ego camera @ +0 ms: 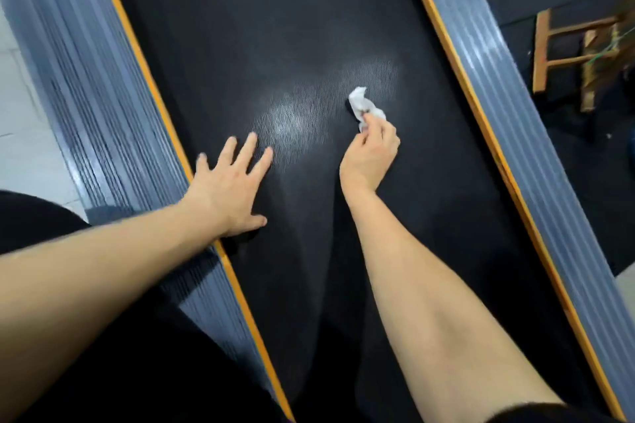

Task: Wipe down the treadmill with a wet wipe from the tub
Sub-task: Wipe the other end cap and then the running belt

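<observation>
Nearest to us, two bare forearms reach out from the bottom of the view over the treadmill belt, a black ribbed surface that runs away from us between two edges. Our left hand lies flat on the belt with its fingers straight and spread wide, the heel of the palm just beside the orange strip that borders the belt on that side. Outside that strip we see the grey grooved side rail, blurred in places, and beyond it a patch of pale tiled floor.

A little farther out, our right hand has its fingers curled and pinches a crumpled white wet wipe, which rests against the belt at the fingertips. The wipe sits right of the belt's middle, well apart from the left hand. Between and just past the two hands a pale sheen spreads across the ribbing.

On the right, another orange strip and a second grey rail close in the belt. Beyond that rail, on dark flooring, stands a wooden stool, well clear of the treadmill; we cannot tell what lies on it.
</observation>
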The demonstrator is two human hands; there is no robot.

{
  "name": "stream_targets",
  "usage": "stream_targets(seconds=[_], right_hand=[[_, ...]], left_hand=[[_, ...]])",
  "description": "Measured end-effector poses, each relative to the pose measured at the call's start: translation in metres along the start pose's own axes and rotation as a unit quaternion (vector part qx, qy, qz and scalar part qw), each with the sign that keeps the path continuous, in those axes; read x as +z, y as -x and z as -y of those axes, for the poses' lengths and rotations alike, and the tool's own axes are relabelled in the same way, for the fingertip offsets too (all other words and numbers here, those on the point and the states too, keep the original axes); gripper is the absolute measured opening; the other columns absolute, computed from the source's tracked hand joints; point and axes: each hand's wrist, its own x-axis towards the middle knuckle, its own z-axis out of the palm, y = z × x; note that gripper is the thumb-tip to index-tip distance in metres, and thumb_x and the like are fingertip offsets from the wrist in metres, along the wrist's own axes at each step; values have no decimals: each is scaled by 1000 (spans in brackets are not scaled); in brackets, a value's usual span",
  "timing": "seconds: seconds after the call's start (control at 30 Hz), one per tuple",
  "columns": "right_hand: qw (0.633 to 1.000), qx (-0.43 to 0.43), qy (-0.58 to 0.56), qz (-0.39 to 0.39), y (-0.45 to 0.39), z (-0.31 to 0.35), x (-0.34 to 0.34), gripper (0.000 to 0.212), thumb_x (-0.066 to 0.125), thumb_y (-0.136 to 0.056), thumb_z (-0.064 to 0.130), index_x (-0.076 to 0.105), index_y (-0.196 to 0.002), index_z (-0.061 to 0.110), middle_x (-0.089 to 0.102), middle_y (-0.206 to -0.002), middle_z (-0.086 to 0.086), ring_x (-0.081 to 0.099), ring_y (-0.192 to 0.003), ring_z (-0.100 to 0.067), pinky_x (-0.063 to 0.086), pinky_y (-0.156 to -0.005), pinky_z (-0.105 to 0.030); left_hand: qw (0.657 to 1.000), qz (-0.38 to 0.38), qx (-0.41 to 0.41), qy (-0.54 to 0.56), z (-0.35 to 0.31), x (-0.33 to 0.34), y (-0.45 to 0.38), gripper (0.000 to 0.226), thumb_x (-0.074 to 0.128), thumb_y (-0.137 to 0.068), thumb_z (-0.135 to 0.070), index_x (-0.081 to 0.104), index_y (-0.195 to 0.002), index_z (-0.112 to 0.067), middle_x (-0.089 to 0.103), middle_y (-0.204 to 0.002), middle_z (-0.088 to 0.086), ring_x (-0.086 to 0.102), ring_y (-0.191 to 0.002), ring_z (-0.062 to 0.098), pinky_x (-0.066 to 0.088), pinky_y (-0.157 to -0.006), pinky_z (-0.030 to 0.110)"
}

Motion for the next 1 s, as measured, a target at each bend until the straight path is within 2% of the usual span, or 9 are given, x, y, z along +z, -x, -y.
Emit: stream_targets(seconds=[0.17, 0.3, 0.43, 0.53, 0.63, 0.73, 0.83, 0.93, 1.0], right_hand=[[946, -302, 86, 75, -58, -55, -37, 25, 59, -80, 6, 73, -98, 15, 68, -92, -5, 59, -80, -34, 44, -71, -40], [978, -175, 101, 57, -129, -115, -53, 23, 56, -92, 6, 73, -107, 10, 69, -102, -12, 53, -96, -30, 38, -90, -24], [986, -43, 138, 79, -124, -93, -43, 26, 46, -94, 1, 71, -101, 4, 65, -97, -22, 57, -91, -41, 42, -75, -44], [989, -131, 21, 60, -72, -28, -34, 24, 53, -82, 0, 75, -89, 6, 71, -82, -17, 59, -78, -28, 43, -72, -34], [942, -279, -134, 130, 15, 39, -26, 22, 59, -79, 0, 77, -87, 10, 74, -85, -8, 52, -81, -13, 39, -82, -9], [916, -327, -102, 209, 79, 59, -21, 17, 64, -84, 1, 75, -94, 11, 66, -85, -5, 51, -79, -21, 49, -80, -34], [890, -407, -73, 193, 34, 32, -32, 20, 66, -83, 3, 75, -97, 14, 69, -91, -1, 59, -81, -22, 51, -81, -32], [929, -338, -37, 148, -47, -21, -51, 31, 60, -79, -1, 77, -99, 16, 75, -97, 1, 63, -90, -6, 47, -88, -20], [971, -205, 68, 101, -82, -53, -58, 28, 56, -85, -1, 77, -99, 11, 73, -89, -13, 64, -84, -28, 45, -78, -35]], left_hand=[[1000, -16, -12, -8, -14, 18, 25, 108, 54, -92, -67, -19, -159, -23, -21, -168, 8, 0, -157, 33, 27, -121, 50], [1000, -28, 6, -7, -7, 21, 25, 107, 51, -92, -69, -19, -159, -25, -18, -169, 7, 2, -157, 32, 28, -121, 45], [999, -35, 5, -8, -6, 24, 26, 105, 49, -92, -71, -17, -160, -25, -17, -169, 7, 2, -157, 30, 27, -121, 44], [999, -45, 7, -4, -4, 19, 26, 107, 51, -89, -73, -12, -161, -26, -12, -170, 4, 4, -157, 29, 25, -122, 47], [994, -87, -50, -41, -1, 11, 23, 125, 55, -75, -85, -4, -163, -18, -3, -171, 4, 6, -156, 33, 8, -124, 57], [985, -80, -153, 6, 20, 11, 24, 141, 56, -62, -93, 2, -162, -11, -1, -171, 10, -3, -157, 34, -5, -123, 59], [987, -47, -153, 18, 38, 19, 29, 142, 49, -62, -98, 0, -162, -9, -1, -171, 9, -13, -156, 29, -6, -125, 54], [989, -44, -141, 26, 38, 20, 30, 140, 51, -65, -95, -1, -162, -8, 1, -171, 8, -15, -156, 30, -3, -126, 52], [989, -45, -143, 22, 34, 18, 29, 138, 53, -66, -93, 1, -162, -8, 3, -171, 8, -14, -156, 32, -2, -126, 53]])
